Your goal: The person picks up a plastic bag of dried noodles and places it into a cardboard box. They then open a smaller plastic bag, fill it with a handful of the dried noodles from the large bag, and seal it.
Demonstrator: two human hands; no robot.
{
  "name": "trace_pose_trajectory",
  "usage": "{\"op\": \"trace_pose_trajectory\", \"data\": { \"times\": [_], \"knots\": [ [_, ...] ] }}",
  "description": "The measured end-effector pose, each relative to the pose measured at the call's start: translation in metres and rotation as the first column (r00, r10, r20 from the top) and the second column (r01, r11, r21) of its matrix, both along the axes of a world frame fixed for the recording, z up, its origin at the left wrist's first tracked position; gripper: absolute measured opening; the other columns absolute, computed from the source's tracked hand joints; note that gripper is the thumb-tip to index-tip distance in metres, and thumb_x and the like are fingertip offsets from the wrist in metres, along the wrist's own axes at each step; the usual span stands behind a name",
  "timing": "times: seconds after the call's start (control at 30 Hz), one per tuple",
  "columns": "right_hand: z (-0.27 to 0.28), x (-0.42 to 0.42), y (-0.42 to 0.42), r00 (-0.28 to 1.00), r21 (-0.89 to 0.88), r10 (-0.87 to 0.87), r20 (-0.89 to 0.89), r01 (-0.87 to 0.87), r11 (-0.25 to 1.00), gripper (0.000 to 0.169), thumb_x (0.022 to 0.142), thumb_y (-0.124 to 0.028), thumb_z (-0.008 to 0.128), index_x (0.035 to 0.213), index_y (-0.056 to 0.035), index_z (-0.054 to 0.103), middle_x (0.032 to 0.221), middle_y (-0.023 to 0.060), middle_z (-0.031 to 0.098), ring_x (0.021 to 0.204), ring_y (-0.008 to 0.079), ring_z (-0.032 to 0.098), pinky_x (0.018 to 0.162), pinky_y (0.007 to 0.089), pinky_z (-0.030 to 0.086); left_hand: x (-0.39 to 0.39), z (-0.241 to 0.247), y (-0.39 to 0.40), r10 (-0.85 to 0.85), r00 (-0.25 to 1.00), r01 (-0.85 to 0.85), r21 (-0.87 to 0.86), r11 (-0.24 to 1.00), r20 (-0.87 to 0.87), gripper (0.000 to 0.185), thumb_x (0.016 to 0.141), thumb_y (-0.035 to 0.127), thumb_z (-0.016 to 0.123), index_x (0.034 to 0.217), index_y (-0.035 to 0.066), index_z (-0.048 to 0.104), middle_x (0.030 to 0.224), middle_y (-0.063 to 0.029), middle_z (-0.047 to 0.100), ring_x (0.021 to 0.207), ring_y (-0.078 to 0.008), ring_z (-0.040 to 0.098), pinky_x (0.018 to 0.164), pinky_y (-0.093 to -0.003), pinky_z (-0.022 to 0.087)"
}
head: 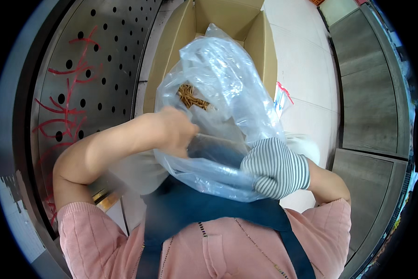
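Note:
A large clear plastic bag (229,80) spreads over and out of a cardboard box (268,55) in front of me. Through its film I see a bundle of thin brown root-like strands (191,97). My left hand (175,129), bare and blurred, is curled at the near opening of the bag, where a film edge runs from the fist; its fingertips are hidden. My right hand (278,169) wears a grey-and-white striped knitted glove. It clutches the bag's gathered rim on the right side.
A perforated metal panel (107,69) with red markings stands at left. Grey cabinet doors (369,94) line the right side. Beside the box, a small plastic packet with a red edge (282,97) is near the pale tiled floor (306,73). My dark apron (216,209) touches the bag.

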State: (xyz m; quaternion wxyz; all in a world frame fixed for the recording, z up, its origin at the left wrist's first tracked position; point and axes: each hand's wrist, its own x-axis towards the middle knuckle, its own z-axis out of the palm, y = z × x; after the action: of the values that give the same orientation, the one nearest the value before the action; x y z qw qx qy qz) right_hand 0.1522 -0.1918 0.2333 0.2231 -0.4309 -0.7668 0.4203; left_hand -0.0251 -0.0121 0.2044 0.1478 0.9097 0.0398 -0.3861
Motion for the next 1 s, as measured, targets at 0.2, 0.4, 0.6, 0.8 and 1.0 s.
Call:
{"op": "trace_pose_trajectory", "data": {
  "times": [0.2, 0.4, 0.6, 0.8, 1.0],
  "knots": [
    [-0.033, 0.015, 0.001, 0.846, -0.746, -0.141, 0.514, 0.522, 0.413, 0.034, 0.089, -0.033, 0.055, 0.096, -0.0027, 0.069, 0.088, 0.0163, 0.068, 0.076, 0.0272, 0.065, 0.074, 0.0384, 0.05, -0.056, -0.022, 0.033, 0.082, 0.996, -0.087, 0.38, 0.921, 0.029, 0.066, 0.056, 0.044, 0.079, 0.107, 0.006, 0.059, 0.102, -0.0116, 0.061, 0.106, -0.0273, 0.056, 0.094, -0.0422, 0.039],
    [-0.138, 0.023, -0.039, 0.767, -0.381, 0.144, 0.626, 0.14, 0.914, 0.031, 0.088, -0.032, 0.055, 0.103, -0.0093, 0.069, 0.099, 0.0165, 0.067, 0.09, 0.0291, 0.063, 0.086, 0.0389, 0.047, -0.08, -0.092, 0.051, 0.164, 0.974, -0.091, 0.391, 0.916, -0.157, 0.057, 0.061, 0.049, 0.076, 0.095, 0.004, 0.067, 0.098, -0.0145, 0.065, 0.102, -0.0274, 0.059, 0.1, -0.0459, 0.033],
    [-0.15, 0.08, -0.012, 0.84, -0.557, 0.091, 0.535, 0.27, 0.785, 0.028, 0.079, -0.019, 0.064, 0.106, -0.0102, 0.069, 0.113, 0.0113, 0.064, 0.106, 0.0309, 0.057, 0.095, 0.0371, 0.043, -0.083, -0.157, 0.092, 0.091, 0.984, -0.003, 0.496, 0.868, -0.153, 0.046, 0.074, 0.047, 0.065, 0.094, 0.006, 0.069, 0.097, -0.0132, 0.067, 0.1, -0.0282, 0.06, 0.095, -0.0444, 0.037],
    [-0.142, 0.146, -0.017, 0.763, -0.444, 0.046, 0.645, 0.325, 0.835, 0.035, 0.078, -0.024, 0.065, 0.112, -0.0145, 0.067, 0.127, 0.0096, 0.057, 0.122, 0.0291, 0.047, 0.102, 0.0382, 0.038, -0.094, -0.177, 0.13, -0.139, 0.984, 0.167, 0.281, 0.945, -0.115, 0.042, 0.083, 0.046, 0.056, 0.097, 0.009, 0.07, 0.097, -0.0113, 0.067, 0.1, -0.0281, 0.06, 0.092, -0.0425, 0.039],
    [-0.195, 0.174, 0.021, 0.604, -0.442, 0.219, 0.767, 0.249, 0.862, 0.058, 0.079, -0.046, 0.062, 0.13, -0.0197, 0.054, 0.15, 0.008, 0.028, 0.138, 0.0344, 0.022, 0.112, 0.0422, 0.023, -0.115, -0.262, 0.166, -0.215, 0.976, 0.2, 0.225, 0.953, 0.042, 0.029, 0.077, 0.038, 0.066, 0.093, 0.014, 0.072, 0.097, -0.0105, 0.067, 0.097, -0.0276, 0.061, 0.087, -0.0389, 0.044]
  ]
}}
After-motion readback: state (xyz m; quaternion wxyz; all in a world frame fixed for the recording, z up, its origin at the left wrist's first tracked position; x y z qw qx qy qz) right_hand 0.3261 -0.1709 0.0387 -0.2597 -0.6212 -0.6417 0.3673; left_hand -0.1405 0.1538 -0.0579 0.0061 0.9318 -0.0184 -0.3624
